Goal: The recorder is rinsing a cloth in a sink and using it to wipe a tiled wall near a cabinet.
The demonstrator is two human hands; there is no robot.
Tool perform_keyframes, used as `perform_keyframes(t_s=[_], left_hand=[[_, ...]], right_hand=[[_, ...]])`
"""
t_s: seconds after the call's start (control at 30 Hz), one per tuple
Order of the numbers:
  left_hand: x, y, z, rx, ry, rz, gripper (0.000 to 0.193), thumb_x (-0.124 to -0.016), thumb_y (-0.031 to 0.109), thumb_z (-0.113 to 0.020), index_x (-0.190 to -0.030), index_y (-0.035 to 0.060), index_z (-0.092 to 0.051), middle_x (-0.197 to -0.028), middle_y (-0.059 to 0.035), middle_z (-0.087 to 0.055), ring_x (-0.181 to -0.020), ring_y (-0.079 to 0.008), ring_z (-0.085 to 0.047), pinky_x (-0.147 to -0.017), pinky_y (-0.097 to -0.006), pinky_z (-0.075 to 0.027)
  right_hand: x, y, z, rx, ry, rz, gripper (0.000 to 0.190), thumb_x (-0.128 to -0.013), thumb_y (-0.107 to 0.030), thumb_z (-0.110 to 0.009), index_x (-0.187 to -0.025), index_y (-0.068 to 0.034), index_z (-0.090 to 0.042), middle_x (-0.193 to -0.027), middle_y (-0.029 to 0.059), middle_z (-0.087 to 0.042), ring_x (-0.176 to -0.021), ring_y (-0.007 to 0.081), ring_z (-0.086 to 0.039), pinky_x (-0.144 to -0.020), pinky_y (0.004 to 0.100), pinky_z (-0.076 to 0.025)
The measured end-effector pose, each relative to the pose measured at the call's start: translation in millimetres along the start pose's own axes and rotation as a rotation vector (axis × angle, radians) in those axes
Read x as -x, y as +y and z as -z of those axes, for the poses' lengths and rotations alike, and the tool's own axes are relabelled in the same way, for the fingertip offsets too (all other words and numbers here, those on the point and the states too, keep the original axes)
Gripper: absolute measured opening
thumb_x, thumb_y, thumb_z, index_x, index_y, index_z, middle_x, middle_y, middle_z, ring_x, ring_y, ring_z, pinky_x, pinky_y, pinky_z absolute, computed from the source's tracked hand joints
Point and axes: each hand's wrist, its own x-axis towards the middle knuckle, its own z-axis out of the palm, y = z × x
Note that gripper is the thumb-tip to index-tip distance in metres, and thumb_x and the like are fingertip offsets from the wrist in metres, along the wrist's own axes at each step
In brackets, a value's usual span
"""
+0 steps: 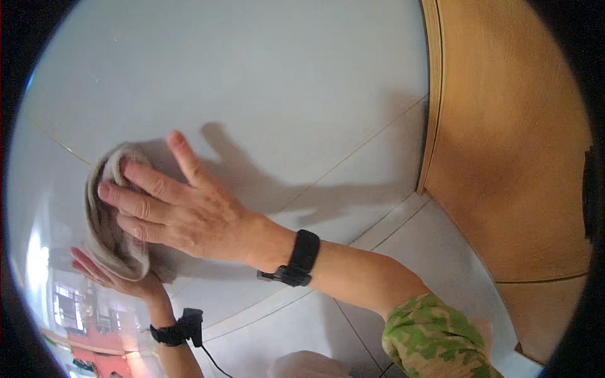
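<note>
A folded, thick grey-beige cloth [97,222] is at the left of the head view, beside a pale glossy tiled surface [293,85]. My right hand [175,208] reaches in from the lower right and lies over the cloth, three fingers across its folds. One finger points up, apart from the others; the thumb is hidden. Just below is my left hand [118,279], its fingers stretched past the cloth's lower edge. The cloth hides part of that hand, so its grip cannot be made out. Both wrists wear black straps.
A light wooden panel [491,118] with a raised edge trim [434,94] stands at the right. A narrow tiled border strip [387,215] runs diagonally below the pale surface. A black cable [215,361] hangs from my left wrist strap. Red shapes and bright window panes show at lower left.
</note>
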Motion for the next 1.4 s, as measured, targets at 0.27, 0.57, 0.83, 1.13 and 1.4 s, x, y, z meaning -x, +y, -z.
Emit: perform_keyframes(t_s=[0.27,0.57,0.83,1.13,1.4], left_hand=[[3,197,-34,0.441,-0.408,-0.304,0.053,-0.081,0.019,-0.049,-0.133,0.0126,-0.041,-0.142,-0.0086,-0.032,-0.133,-0.0283,-0.025,-0.106,-0.0557,-0.013],[13,125,-39,0.232,-0.206,0.012,0.05,-0.08,0.017,-0.053,-0.129,0.0104,-0.044,-0.139,-0.0137,-0.035,-0.13,-0.0419,-0.024,-0.104,-0.0602,-0.011],[-83,-20,-17,0.036,0.214,0.148,0.054,-0.086,0.019,-0.055,-0.134,0.0094,-0.034,-0.137,-0.0168,-0.035,-0.13,-0.0353,-0.028,-0.106,-0.0447,-0.027],[-225,167,-76,-0.086,-0.002,0.092,0.061,-0.078,0.026,-0.058,-0.133,0.013,-0.036,-0.137,-0.0124,-0.027,-0.127,-0.0343,-0.03,-0.101,-0.054,-0.026],[-26,312,-62,0.525,-0.397,-0.389,0.058,-0.08,0.023,-0.047,-0.137,0.0195,-0.033,-0.143,-0.0044,-0.029,-0.132,-0.025,-0.026,-0.104,-0.052,-0.019]], right_hand=[[158,119,109,0.333,0.102,-0.414,0.051,-0.085,-0.031,-0.054,-0.127,-0.007,-0.038,-0.142,0.0203,-0.027,-0.13,0.0374,-0.026,-0.103,0.06,-0.012],[70,68,91,0.281,-0.152,-0.283,0.036,-0.075,-0.024,-0.06,-0.106,-0.006,-0.058,-0.139,0.0142,-0.034,-0.124,0.0391,-0.033,-0.097,0.0652,-0.017],[-112,35,31,-0.029,0.026,0.112,0.033,-0.073,-0.035,-0.061,-0.101,-0.016,-0.064,-0.132,0.0035,-0.044,-0.124,0.0266,-0.033,-0.098,0.0684,-0.014],[-19,205,144,0.372,0.27,-0.208,0.047,-0.08,-0.032,-0.053,-0.122,-0.01,-0.05,-0.134,0.0117,-0.041,-0.124,0.0319,-0.034,-0.103,0.0568,-0.018],[204,132,137,0.333,0.104,-1.01,0.044,-0.091,-0.016,-0.043,-0.132,-0.001,-0.034,-0.137,0.0152,-0.036,-0.128,0.027,-0.031,-0.106,0.0401,-0.023]])
